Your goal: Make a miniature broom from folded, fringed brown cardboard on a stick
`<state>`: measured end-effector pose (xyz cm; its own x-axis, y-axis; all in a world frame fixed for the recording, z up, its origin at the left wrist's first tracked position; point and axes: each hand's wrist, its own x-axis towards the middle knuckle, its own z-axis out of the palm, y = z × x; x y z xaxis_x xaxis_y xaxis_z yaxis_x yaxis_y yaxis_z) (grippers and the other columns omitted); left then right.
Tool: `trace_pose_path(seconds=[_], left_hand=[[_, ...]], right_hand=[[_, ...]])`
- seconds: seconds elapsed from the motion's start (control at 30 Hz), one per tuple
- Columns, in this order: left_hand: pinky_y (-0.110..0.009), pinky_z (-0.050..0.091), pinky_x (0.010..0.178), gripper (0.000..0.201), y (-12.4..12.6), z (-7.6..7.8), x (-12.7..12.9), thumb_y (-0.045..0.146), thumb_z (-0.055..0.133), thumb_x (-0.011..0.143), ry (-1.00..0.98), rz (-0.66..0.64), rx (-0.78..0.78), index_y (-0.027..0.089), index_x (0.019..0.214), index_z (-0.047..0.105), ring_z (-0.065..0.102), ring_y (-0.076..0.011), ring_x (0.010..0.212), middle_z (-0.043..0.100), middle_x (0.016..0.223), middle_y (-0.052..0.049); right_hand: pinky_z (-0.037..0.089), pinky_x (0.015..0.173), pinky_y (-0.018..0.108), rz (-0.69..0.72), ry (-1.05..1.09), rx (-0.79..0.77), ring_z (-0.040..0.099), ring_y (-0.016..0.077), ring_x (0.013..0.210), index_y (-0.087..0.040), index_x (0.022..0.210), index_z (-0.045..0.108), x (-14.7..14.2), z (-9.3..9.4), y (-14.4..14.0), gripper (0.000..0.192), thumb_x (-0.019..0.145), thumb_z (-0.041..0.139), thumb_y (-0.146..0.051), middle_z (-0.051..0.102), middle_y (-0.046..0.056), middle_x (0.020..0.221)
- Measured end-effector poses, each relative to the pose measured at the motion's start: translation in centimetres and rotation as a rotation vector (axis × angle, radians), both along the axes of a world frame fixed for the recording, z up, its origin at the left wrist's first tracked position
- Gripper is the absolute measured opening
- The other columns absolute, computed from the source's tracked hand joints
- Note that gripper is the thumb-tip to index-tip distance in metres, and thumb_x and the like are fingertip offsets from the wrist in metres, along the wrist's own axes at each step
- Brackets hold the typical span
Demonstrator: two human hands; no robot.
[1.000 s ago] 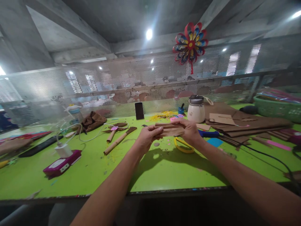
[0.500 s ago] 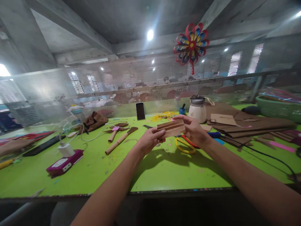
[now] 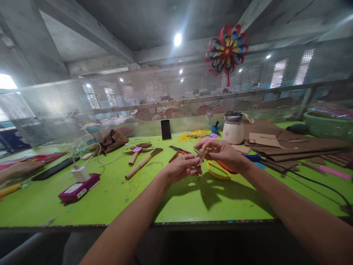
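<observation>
Both hands hold a folded piece of brown paper (image 3: pixel 203 154) above the table. My left hand (image 3: pixel 183 168) pinches its near left side between thumb and fingers, and my right hand (image 3: pixel 224 156) grips its right side. Little of the paper shows, as fingers cover much of it. Below and behind my right hand lie scissors with a yellow handle (image 3: pixel 218 174); a red handle part is beside it. A dark tool with orange-red handle (image 3: pixel 179 149) lies just beyond my left hand. Two rolled brown paper sticks with fringed ends (image 3: pixel 143 164) lie to the left.
A white jar (image 3: pixel 233 131) stands behind my right hand, with brown paper sheets (image 3: pixel 298 145) to the right. A phone (image 3: pixel 166 130) leans at the back. A purple power strip (image 3: pixel 79 188) with a charger sits left. Another person's hand (image 3: pixel 23 169) is at far left.
The pleated brown paper strip, earlier stretched broad between both hands, is now turned and bunched narrow between my fingers. The view has shifted slightly. The other person's hand at far left has moved.
</observation>
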<state>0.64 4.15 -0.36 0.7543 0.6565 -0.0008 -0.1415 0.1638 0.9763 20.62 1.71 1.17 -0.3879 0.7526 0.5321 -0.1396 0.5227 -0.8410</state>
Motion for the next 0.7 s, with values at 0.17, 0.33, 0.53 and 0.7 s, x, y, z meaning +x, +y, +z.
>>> trace_pose_path(seconds=[0.17,0.33,0.53,0.7], left_hand=[[-0.028,0.046,0.069,0.032,0.1,-0.3,0.5,0.037,0.072,0.072,0.135,0.102,0.138,0.013,0.093,0.067,0.063,-0.0162,0.079,0.067,0.091,-0.012],[-0.027,0.047,0.071,0.026,0.4,0.3,0.4,0.021,0.067,0.068,0.037,0.319,0.207,0.015,0.093,0.069,0.062,-0.0169,0.082,0.07,0.094,-0.01],[-0.03,0.046,0.072,0.042,0.4,1.3,-0.7,0.022,0.06,0.063,-0.054,0.196,0.088,0.013,0.103,0.067,0.063,-0.0198,0.084,0.069,0.098,-0.011],[-0.025,0.04,0.061,0.032,0.2,0.2,0.7,0.045,0.069,0.069,0.162,0.396,0.277,0.014,0.076,0.065,0.054,-0.0129,0.064,0.063,0.07,-0.003]], right_hand=[[0.05,0.077,0.033,-0.061,0.017,-0.067,0.064,0.0146,0.075,-0.02,0.084,0.073,-0.3,-0.8,0.8,0.018,0.067,0.076,-0.028,0.071,0.002,0.081],[0.05,0.067,0.03,-0.212,-0.133,-0.075,0.063,0.0148,0.068,-0.019,0.086,0.075,-0.1,-1.0,1.1,0.021,0.07,0.072,-0.032,0.073,0.003,0.08],[0.041,0.046,0.023,-0.215,-0.22,-0.147,0.054,0.0108,0.05,-0.015,0.074,0.072,0.3,-1.3,1.1,0.023,0.068,0.072,-0.037,0.065,0.001,0.058],[0.038,0.048,0.022,-0.243,-0.261,-0.145,0.052,0.0104,0.052,-0.015,0.072,0.071,0.0,-1.9,1.6,0.024,0.067,0.073,-0.038,0.062,0.0,0.057]])
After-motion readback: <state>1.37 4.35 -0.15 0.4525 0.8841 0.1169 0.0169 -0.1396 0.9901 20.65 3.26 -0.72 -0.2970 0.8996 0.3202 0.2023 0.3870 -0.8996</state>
